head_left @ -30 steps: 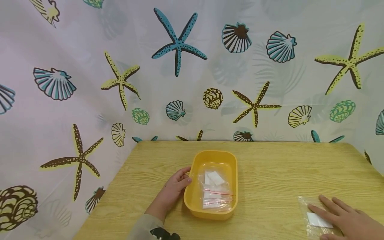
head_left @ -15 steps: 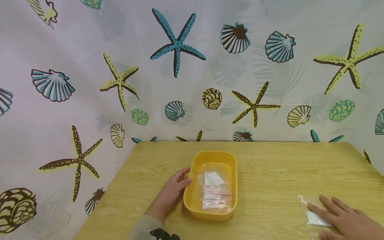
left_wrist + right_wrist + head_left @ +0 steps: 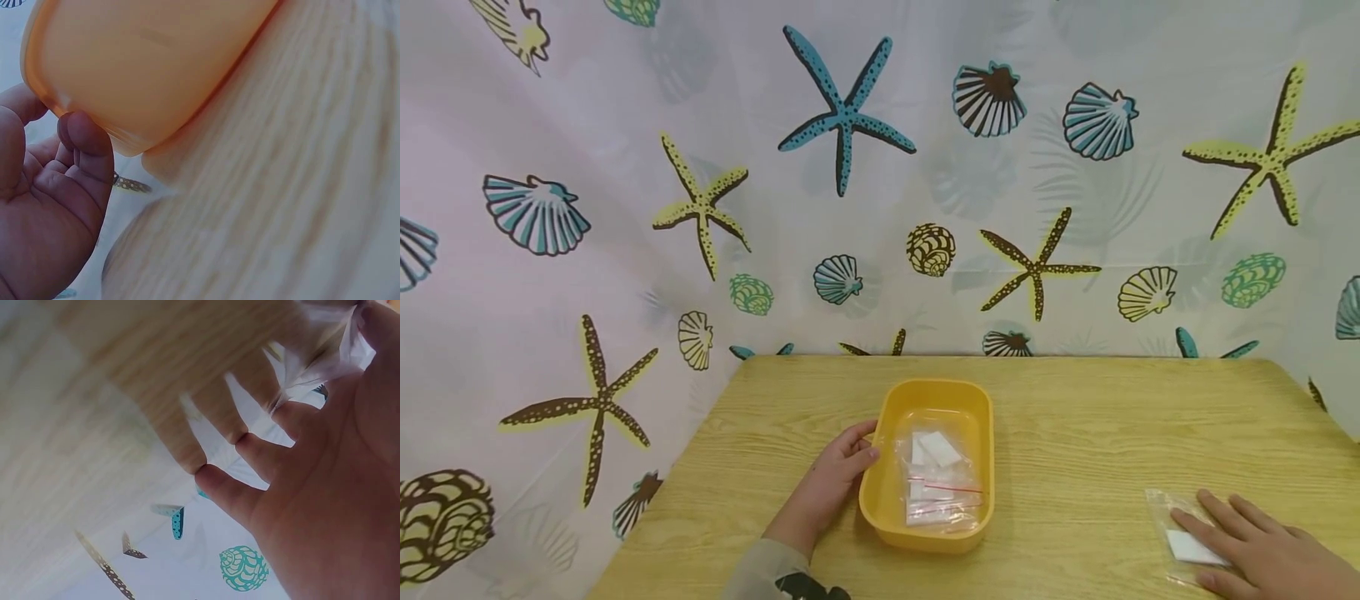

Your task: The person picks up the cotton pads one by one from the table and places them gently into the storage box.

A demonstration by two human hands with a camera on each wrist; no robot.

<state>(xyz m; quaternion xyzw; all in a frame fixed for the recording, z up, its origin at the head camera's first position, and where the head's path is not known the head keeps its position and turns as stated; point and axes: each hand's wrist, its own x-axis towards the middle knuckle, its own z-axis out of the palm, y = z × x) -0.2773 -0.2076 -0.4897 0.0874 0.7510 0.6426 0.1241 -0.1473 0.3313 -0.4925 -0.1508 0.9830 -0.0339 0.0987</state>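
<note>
My left hand [image 3: 833,472] grips the left rim of a yellow plastic tub [image 3: 928,540]. In the left wrist view the thumb and curled fingers of that hand [image 3: 56,194] meet at the edge of the tub [image 3: 156,69]. Inside the tub lie several clear zip bags [image 3: 942,498] with white flat pieces in them. At the lower right, my right hand [image 3: 1273,542] rests with spread, straight fingers on another clear bag [image 3: 1165,504] holding a white flat piece [image 3: 1193,548]. The right wrist view shows crinkled film [image 3: 331,362] under the thumb side of the palm, fingertips touching the tabletop.
Both hands are over a wood-grain table [image 3: 1075,433]. Behind it and along its sides hangs a white curtain [image 3: 895,183] printed with starfish and shells.
The right hand and the bag beneath it have shifted very slightly. The left hand and the tub stay in place.
</note>
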